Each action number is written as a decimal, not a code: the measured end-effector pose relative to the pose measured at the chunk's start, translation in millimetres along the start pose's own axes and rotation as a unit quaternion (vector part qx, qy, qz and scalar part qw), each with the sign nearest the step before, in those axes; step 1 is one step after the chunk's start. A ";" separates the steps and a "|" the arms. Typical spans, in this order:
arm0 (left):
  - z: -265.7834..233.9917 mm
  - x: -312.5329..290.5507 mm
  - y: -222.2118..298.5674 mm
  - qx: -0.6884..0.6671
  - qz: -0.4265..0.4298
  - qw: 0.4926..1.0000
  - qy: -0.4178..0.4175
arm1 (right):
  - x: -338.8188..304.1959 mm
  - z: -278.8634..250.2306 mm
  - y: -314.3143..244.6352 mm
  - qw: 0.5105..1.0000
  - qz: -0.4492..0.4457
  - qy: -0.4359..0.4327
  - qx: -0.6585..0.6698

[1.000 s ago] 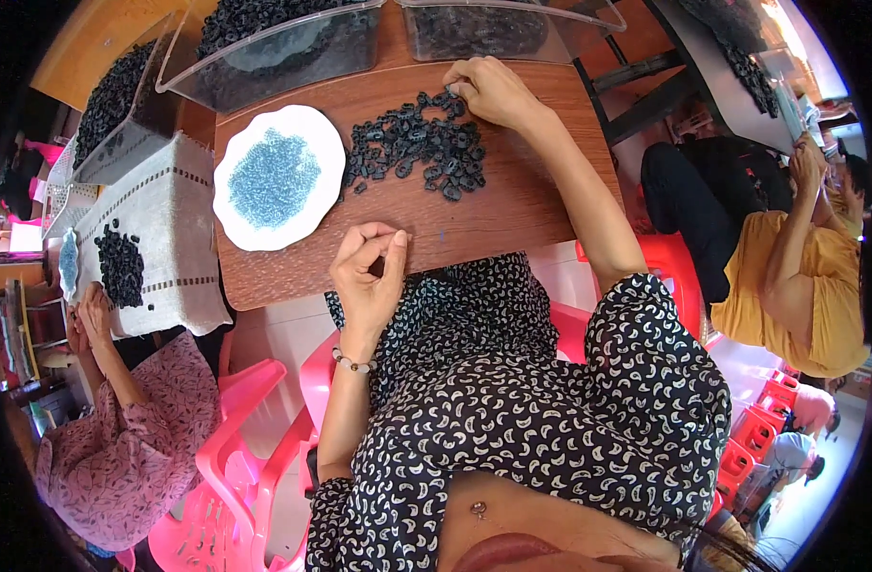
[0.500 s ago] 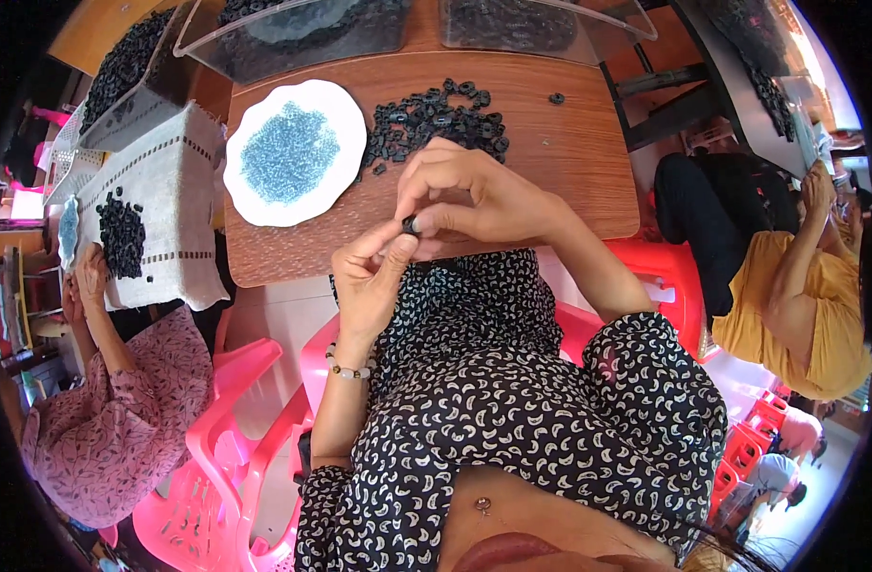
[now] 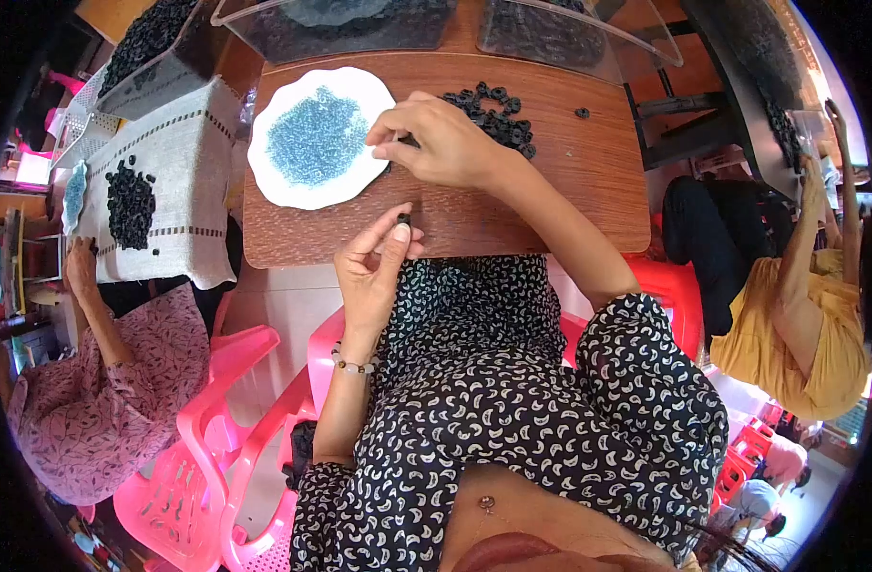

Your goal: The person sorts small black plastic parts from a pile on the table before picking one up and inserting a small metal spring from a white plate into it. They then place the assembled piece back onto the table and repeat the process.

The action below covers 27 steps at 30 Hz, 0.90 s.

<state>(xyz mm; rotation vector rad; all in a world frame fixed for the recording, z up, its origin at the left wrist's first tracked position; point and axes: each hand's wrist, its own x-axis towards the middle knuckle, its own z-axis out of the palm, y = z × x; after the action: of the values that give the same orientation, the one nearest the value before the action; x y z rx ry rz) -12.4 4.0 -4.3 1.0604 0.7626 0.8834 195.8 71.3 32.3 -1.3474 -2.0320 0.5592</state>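
My left hand point(image 3: 371, 267), a bead bracelet at its wrist, pinches a small black ring-shaped part point(image 3: 403, 219) between thumb and fingertips, near the table's front edge. My right hand point(image 3: 434, 140) hovers at the right rim of a white scalloped plate point(image 3: 267, 184). Its thumb and forefinger are pressed together; whatever may be between them is too small to make out. A spread of tiny blue-grey clear pieces point(image 3: 314, 136) covers the middle of the plate. Behind my right hand lies a pile of black ring-shaped parts point(image 3: 498, 122), partly hidden by it.
Clear bins point(image 3: 359, 36) of black parts stand along the back of the brown table point(image 3: 588, 200). One loose black part point(image 3: 582, 112) lies to the right. People work at both sides, the left one by a cloth-covered table point(image 3: 183, 210) with its own black pile point(image 3: 131, 205).
My right hand has left the black part and moved up to the plate's right rim. My left hand keeps the part, almost in place. The view has shifted slightly.
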 end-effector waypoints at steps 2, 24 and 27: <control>-0.1 -1.2 -1.3 0.022 0.001 1.000 0.005 | 11.7 10.6 1.2 0.998 0.027 0.012 -0.052; -32.2 42.3 43.4 0.046 0.105 0.985 0.126 | 43.9 9.5 1.2 0.896 0.160 0.012 0.414; -47.2 67.2 49.2 0.068 0.099 0.986 0.116 | 46.6 13.9 0.0 0.879 0.153 0.008 0.451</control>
<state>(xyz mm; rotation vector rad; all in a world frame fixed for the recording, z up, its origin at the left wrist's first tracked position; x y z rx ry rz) -34.3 93.8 20.5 1.1820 0.9323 1.1525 173.0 114.2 34.8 -1.0428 -1.2222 1.4108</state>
